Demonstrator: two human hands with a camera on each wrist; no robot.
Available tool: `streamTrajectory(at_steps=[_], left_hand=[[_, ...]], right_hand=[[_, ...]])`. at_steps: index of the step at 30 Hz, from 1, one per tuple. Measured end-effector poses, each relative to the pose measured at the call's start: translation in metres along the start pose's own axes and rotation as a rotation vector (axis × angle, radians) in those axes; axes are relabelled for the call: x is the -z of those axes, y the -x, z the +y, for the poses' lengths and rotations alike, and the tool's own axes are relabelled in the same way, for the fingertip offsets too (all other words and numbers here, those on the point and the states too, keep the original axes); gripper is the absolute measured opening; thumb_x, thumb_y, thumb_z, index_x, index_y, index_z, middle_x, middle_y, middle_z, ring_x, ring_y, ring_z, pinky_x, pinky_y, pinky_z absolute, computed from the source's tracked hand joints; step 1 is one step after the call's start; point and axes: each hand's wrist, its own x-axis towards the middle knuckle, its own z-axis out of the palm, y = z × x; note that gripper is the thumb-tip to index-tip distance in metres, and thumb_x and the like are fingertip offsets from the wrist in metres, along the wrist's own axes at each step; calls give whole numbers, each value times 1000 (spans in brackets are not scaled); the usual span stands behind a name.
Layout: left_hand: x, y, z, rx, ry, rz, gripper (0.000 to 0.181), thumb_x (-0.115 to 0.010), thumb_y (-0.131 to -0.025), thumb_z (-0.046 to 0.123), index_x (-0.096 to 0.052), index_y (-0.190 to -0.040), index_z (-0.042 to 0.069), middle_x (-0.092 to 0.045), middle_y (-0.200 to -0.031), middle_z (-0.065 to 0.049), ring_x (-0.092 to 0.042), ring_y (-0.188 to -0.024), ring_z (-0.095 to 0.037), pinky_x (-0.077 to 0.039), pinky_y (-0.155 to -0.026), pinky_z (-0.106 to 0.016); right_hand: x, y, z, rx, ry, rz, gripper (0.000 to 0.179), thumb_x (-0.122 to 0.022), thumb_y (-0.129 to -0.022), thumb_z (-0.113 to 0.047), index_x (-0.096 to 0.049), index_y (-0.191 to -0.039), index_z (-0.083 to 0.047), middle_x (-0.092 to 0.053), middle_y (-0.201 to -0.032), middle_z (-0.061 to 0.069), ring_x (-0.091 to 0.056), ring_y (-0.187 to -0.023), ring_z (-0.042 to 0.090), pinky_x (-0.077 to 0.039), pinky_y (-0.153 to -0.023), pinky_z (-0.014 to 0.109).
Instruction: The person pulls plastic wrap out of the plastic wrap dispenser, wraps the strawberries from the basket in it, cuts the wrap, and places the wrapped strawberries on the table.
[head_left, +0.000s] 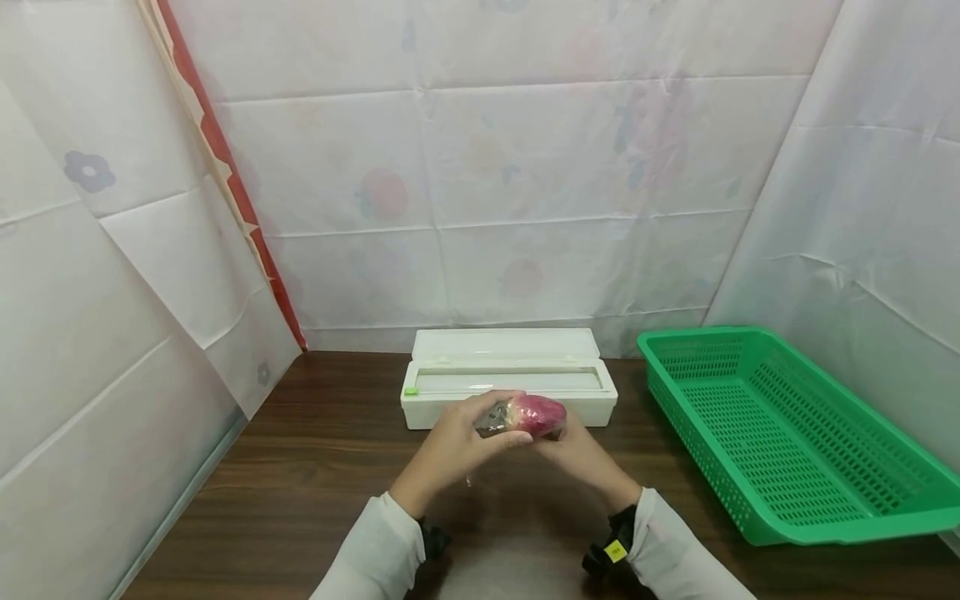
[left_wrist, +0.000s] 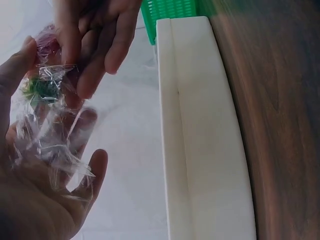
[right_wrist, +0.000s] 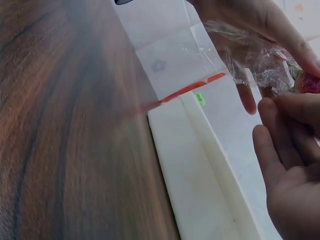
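Observation:
A pink-red vegetable [head_left: 537,414] with a pale and green end is wrapped in clear cling film [left_wrist: 50,135]. My left hand [head_left: 456,435] grips its film-covered green end, with the thumb in front and the fingers behind. Around the pink end, my right hand [head_left: 583,454] holds it from the right, its fingers partly hidden by the vegetable. Loose, crumpled film bunches over the left palm in the left wrist view. In the right wrist view, the vegetable [right_wrist: 311,84] shows only at the right edge, between both hands.
Behind my hands stands a white cling film dispenser [head_left: 510,404] with its lid [head_left: 506,342] raised and a green slider [head_left: 411,391] at its left end. To the right is a green plastic basket [head_left: 720,454]. White sheeting hangs behind the brown wooden table [head_left: 300,467].

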Motion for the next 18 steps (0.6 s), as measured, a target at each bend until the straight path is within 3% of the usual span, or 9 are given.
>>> streamTrajectory(at_steps=[6,11,14,18], left_hand=[[2,0,0,4,34,-39,54,-71,-75,50,-56,-124,37,-65,-111,10,-57,-82,-5,-54,-68,-28],[6,-1,0,13,9,-27,56,-71,-74,52,-56,-126,37,-64,-114,12,-56,-85,-3,-54,-69,-30],[8,-1,-2,25,-41,-9,56,-70,-73,55,-57,-125,36,-63,-116,12,-55,-92,-2,-54,-74,-32],[10,0,-3,68,-74,11,57,-69,-72,59,-58,-123,38,-66,-110,10,-56,-86,-3,-54,-70,-30]], right_hand=[[-2,3,1,-15,-25,-74,37,-60,-91,-10,-48,-125,0,-60,-113,17,-56,-102,20,-49,-86,29],[-4,1,-4,-41,-8,-122,33,-55,-94,-15,-48,-124,-3,-62,-109,13,-58,-97,18,-52,-83,35],[2,-1,-6,-52,7,-125,39,-57,-93,-14,-46,-129,-6,-60,-116,11,-57,-100,19,-52,-85,36],[20,0,-13,-74,40,-84,41,-57,-92,-13,-46,-132,-15,-59,-121,9,-56,-103,18,-51,-85,37]])
